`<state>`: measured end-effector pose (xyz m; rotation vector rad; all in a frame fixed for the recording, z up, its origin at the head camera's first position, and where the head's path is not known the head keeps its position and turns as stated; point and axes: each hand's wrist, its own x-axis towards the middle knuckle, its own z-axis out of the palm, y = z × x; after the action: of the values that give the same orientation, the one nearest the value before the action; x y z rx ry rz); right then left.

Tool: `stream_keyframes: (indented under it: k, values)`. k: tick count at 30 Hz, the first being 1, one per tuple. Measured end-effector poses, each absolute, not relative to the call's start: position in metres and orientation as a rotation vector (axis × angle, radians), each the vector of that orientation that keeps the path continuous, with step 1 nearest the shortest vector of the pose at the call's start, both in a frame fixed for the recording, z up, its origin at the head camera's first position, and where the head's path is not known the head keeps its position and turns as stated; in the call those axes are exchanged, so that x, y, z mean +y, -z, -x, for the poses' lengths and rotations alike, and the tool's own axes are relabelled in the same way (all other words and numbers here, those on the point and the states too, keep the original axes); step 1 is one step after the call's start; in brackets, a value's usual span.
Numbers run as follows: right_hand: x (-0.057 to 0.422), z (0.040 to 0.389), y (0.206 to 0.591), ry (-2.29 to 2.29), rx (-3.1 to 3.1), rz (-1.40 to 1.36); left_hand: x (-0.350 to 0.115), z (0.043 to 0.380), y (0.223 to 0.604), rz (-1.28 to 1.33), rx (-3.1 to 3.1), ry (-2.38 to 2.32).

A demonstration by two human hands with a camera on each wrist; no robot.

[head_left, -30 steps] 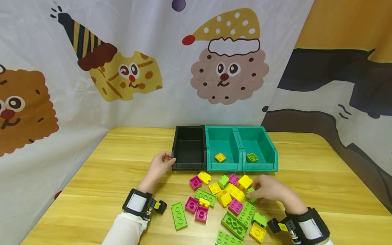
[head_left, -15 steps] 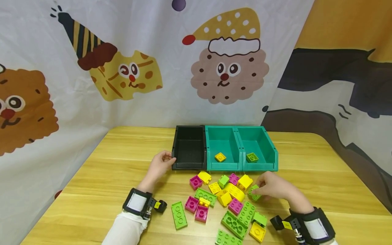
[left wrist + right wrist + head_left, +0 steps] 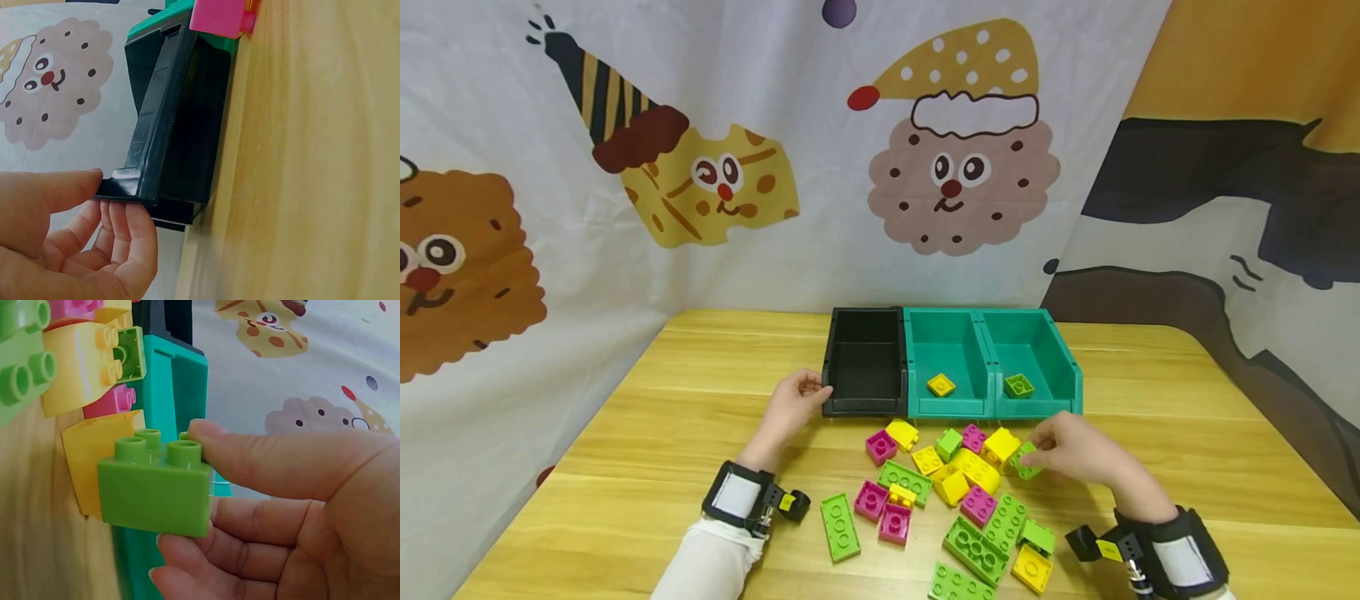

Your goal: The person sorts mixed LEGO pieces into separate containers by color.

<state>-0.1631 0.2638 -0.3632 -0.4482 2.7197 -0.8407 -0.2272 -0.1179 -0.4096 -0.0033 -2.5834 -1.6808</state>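
Note:
My right hand (image 3: 1078, 450) pinches a green toy brick (image 3: 153, 494) between thumb and fingers, its studs facing up in the right wrist view. In the head view that brick overlaps the right side of the brick pile, beside a yellow brick (image 3: 1001, 445). With thumb above and curled fingers below, my left hand (image 3: 94, 231) holds the front left corner of a black bin (image 3: 156, 119). Two teal bins stand to its right: the middle bin (image 3: 951, 408) has a yellow brick (image 3: 941, 385) in it, the right bin (image 3: 1041, 407) a green brick (image 3: 1019, 386).
Yellow, green and pink bricks lie loose in front of the bins, among them a pink brick (image 3: 895, 524) and a long green brick (image 3: 840, 527). Behind the wooden table (image 3: 700, 358) hangs a cartoon-printed cloth (image 3: 820, 267).
My right hand has moved slightly up and away from me, with the green brick lifted out from the pile's right side. The left hand has stayed at the black bin's corner.

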Motion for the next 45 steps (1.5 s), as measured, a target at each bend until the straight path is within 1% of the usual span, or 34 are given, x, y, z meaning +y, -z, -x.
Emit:
stream_keyframes:
  k: [12,17,20,25,29,35,45]
  values:
    - [0.268,0.166,0.349,0.851,2.778,0.510,-0.117,0.228,0.410,0.010,-2.579,1.696]
    - [0.269,0.170,0.341,0.828,2.888,0.482,-0.117,0.229,0.410,0.015,-2.585,1.684]
    - [0.270,0.177,0.341,0.899,2.972,0.421,-0.117,0.229,0.410,0.021,-2.584,1.678]
    - [0.272,0.194,0.350,1.077,3.066,0.230,-0.116,0.229,0.410,0.026,-2.575,1.677]
    - [0.275,0.209,0.362,1.089,3.132,0.129,-0.117,0.229,0.410,0.021,-2.577,1.677]
    - [0.276,0.228,0.375,1.035,3.214,0.105,-0.118,0.228,0.411,0.021,-2.585,1.670]
    - [0.269,0.256,0.386,0.964,3.282,0.049,-0.118,0.229,0.412,0.006,-2.578,1.695]
